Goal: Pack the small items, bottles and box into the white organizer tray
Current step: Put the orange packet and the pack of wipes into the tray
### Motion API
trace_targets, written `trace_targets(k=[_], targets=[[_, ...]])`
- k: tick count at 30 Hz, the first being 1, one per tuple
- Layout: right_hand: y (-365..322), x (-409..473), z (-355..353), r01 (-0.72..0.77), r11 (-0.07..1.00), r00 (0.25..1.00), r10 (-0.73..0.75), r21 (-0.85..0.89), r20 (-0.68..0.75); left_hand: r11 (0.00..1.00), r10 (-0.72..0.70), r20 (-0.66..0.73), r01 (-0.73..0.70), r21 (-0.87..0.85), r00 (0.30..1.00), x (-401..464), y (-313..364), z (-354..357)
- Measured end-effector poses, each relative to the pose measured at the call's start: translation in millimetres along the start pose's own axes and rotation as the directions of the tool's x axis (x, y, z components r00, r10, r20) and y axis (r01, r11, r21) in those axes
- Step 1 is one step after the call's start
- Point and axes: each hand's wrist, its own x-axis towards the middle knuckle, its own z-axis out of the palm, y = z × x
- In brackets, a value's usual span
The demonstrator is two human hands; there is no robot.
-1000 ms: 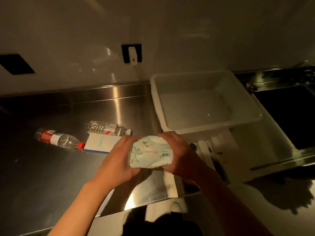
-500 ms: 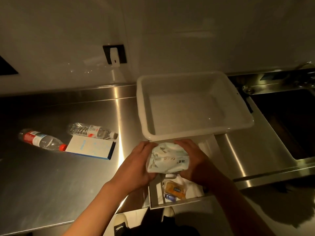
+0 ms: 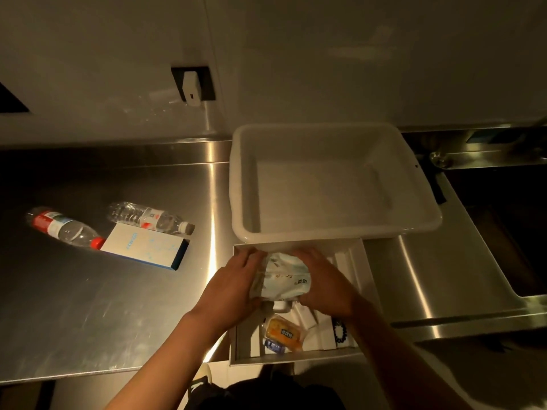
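A pale green soft packet (image 3: 282,281) sits between my two hands over the white organizer tray (image 3: 245,338) at the counter's front edge. My left hand (image 3: 233,288) grips its left side and my right hand (image 3: 322,284) grips its right side. Lower in the tray lie an orange snack packet (image 3: 284,332), a small blue item (image 3: 273,346) and a dark beaded bracelet (image 3: 339,331). On the steel counter to the left lie a red-capped bottle (image 3: 63,229), a white-capped clear bottle (image 3: 151,218) and a white box with a blue end (image 3: 145,247).
A large empty white tub (image 3: 334,232) stands just behind the tray, its front rim over the tray's back end. A dark sink basin (image 3: 503,226) lies to the right. A wall socket with a white plug (image 3: 192,87) is on the back wall.
The packet and both hands have come down and forward from in front of the tub to over the organizer tray. The view has shifted, bringing the tray's contents into sight.
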Motion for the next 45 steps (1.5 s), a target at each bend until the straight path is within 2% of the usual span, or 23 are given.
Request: trace_targets(k=[9, 14, 16, 19, 22, 26, 29, 33, 39, 45], targets=[[8.2, -0.7, 15.8, -0.093, 0.994, 0.995, 0.094, -0.055, 0.018, 0.976, -0.097, 0.158, 0.063, 0.206, 0.983, 6.8, 3.5, 14.7], [7.0, -7.8, 19.9, -0.170, 0.985, 0.984, 0.168, -0.038, -0.053, 0.923, -0.128, 0.250, 0.023, 0.384, 0.960, 8.9, 2.5, 22.3], [5.5, -9.7, 18.9, -0.207, 0.978, 0.975, 0.205, -0.016, -0.086, 0.920, -0.126, 0.263, 0.013, 0.391, 0.957, 11.2, 1.8, 21.9], [1.7, -12.6, 16.2, -0.235, 0.971, 0.964, 0.229, -0.031, -0.131, 0.939, -0.119, 0.209, 0.041, 0.342, 0.971, 9.6, 2.6, 19.9], [-3.3, -16.1, 14.8, -0.262, 0.961, 0.959, 0.249, -0.090, -0.135, 0.944, -0.119, 0.186, 0.053, 0.325, 0.975, 2.6, 3.6, 19.0], [-9.8, -17.3, 21.0, -0.193, 0.969, 0.978, 0.177, -0.152, -0.112, 0.944, -0.127, 0.242, 0.042, 0.328, 0.962, -2.2, 5.9, 21.0], [-13.5, -12.1, 31.6, -0.099, 0.977, 0.995, 0.095, -0.191, -0.032, 0.923, -0.145, 0.306, 0.017, 0.384, 0.941, 1.3, 7.7, 22.7], [-6.1, -4.4, 40.5, -0.071, 0.943, 0.991, 0.103, -0.325, 0.083, 0.885, -0.191, 0.371, -0.004, 0.465, 0.909, 7.8, 15.8, 21.4], [-0.8, -2.8, 44.1, -0.068, 0.929, 0.991, 0.105, -0.365, 0.084, 0.819, -0.255, 0.435, -0.046, 0.572, 0.864, 12.8, 27.1, 18.1], [-13.7, -6.1, 38.2, -0.080, 0.951, 0.996, 0.089, -0.299, 0.018, 0.894, -0.178, 0.392, -0.018, 0.448, 0.902, 3.0, 16.0, 16.3]])
